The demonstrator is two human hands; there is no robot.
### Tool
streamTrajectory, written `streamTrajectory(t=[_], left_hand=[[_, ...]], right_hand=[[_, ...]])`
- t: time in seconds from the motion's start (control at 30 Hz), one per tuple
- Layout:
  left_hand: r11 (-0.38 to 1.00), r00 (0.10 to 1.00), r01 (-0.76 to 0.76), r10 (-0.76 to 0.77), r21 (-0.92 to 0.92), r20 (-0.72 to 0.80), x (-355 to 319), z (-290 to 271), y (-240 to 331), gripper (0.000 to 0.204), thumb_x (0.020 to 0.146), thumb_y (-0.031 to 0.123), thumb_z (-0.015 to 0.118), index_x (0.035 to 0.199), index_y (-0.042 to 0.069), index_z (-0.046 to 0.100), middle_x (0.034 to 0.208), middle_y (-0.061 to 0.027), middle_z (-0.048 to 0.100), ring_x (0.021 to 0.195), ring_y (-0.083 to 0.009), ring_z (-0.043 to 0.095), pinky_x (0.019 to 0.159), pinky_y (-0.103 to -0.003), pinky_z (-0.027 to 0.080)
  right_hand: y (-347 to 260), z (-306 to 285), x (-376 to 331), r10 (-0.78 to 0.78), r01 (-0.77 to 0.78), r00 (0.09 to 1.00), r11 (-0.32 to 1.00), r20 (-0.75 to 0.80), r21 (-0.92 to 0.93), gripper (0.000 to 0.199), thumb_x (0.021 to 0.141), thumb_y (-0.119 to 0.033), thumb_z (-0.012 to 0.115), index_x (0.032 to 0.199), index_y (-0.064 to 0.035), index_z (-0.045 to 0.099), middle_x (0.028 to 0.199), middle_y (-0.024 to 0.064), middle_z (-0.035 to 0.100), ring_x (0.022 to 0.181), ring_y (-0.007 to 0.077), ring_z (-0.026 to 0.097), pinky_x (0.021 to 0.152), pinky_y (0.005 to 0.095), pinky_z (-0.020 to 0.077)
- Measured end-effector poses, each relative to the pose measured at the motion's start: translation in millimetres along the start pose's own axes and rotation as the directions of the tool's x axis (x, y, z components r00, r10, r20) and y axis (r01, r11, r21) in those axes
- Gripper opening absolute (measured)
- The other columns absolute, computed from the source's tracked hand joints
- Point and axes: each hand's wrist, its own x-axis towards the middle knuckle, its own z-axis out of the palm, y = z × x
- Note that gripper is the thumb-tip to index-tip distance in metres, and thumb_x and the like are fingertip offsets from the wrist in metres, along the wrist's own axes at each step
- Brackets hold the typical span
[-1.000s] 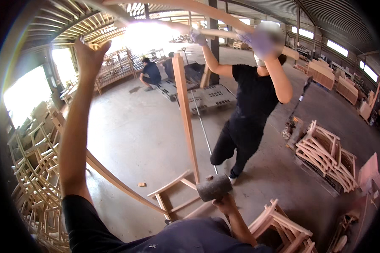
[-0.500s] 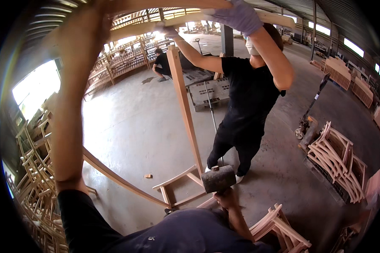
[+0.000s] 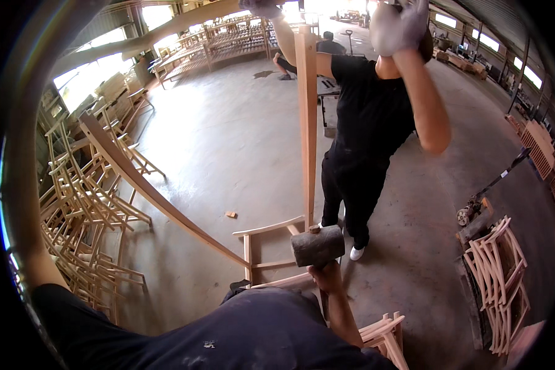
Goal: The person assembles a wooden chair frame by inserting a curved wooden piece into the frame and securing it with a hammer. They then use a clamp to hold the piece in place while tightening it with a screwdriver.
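My right hand (image 3: 328, 277) is closed round the handle of a mallet (image 3: 317, 245) with a dark, barrel-shaped head, held low in front of my body. My left forearm (image 3: 34, 246) reaches up along the left rim; its hand is out of sight. A long wooden beam (image 3: 148, 38) spans the upper left, its left part near my raised arm. Below stands a wooden frame with a tall upright post (image 3: 306, 123), a curved slanting post (image 3: 166, 206) and a base (image 3: 271, 226) on the floor. A co-worker's gloved hand (image 3: 262, 7) is at the beam's right end.
The co-worker (image 3: 370, 123) stands beyond the upright post, the other gloved hand (image 3: 401, 31) raised and blurred. Stacked chair frames (image 3: 92, 203) crowd the left. At right are a pallet jack (image 3: 475, 213) and piled wooden parts (image 3: 499, 283). Another person (image 3: 330, 44) crouches farther back.
My left arm has swung outward to the left rim, its hand leaving view. One of the co-worker's hands has come off the wood. The mallet stays low in my right hand.
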Motion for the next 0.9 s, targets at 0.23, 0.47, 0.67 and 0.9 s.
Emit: streamTrajectory(t=[0.23,0.47,0.67,0.9], left_hand=[[0.998,0.994,-0.036,0.029,0.058,0.108,-14.7,34.4,-75.4,0.043,0.096,0.037,0.067,0.125,0.006,0.061,0.107,-0.0155,0.067,0.094,-0.0287,0.067,0.082,-0.039,0.056],[0.979,0.981,-0.158,0.141,0.128,0.136,-8.6,61.4,-129.8,0.039,0.1,0.037,0.062,0.123,0.005,0.062,0.103,-0.0173,0.067,0.088,-0.03,0.068,0.078,-0.039,0.057],[0.996,0.981,0.056,-0.041,-0.074,0.192,-14.3,37.2,-53.5,0.038,0.099,0.031,0.063,0.125,0.003,0.061,0.111,-0.0223,0.067,0.098,-0.0357,0.069,0.081,-0.042,0.055],[0.995,0.961,0.095,-0.081,-0.04,0.263,-37.8,10.7,-43.6,0.04,0.091,0.027,0.072,0.121,0.001,0.065,0.102,-0.0225,0.072,0.09,-0.0341,0.073,0.071,-0.041,0.057]], right_hand=[[-32.7,-0.2,49.8,-0.159,0.171,0.978,0.982,-0.133,0.082,0.036,0.081,-0.013,0.075,0.112,-0.0008,0.063,0.097,0.0084,0.066,0.079,0.0158,0.061,0.071,0.0328,0.0482],[-65.6,-5.3,167.8,-0.078,0.198,0.954,0.888,-0.288,0.415,0.054,0.085,-0.011,0.077,0.131,0.002,0.053,0.125,0.0119,0.062,0.114,0.0209,0.061,0.101,0.0349,0.0465],[-131.3,-26.9,259.5,0.026,0.128,0.972,0.774,-0.233,0.62,0.038,0.086,-0.015,0.081,0.116,0.0039,0.069,0.105,0.0053,0.07,0.096,0.0129,0.063,0.093,0.0277,0.0447],[-112.3,0.0,309.4,-0.014,0.145,0.982,0.7,-0.19,0.699,0.019,0.088,-0.018,0.08,0.095,-0.0031,0.072,0.089,-0.0035,0.063,0.085,0.0071,0.057,0.081,0.026,0.0429]])
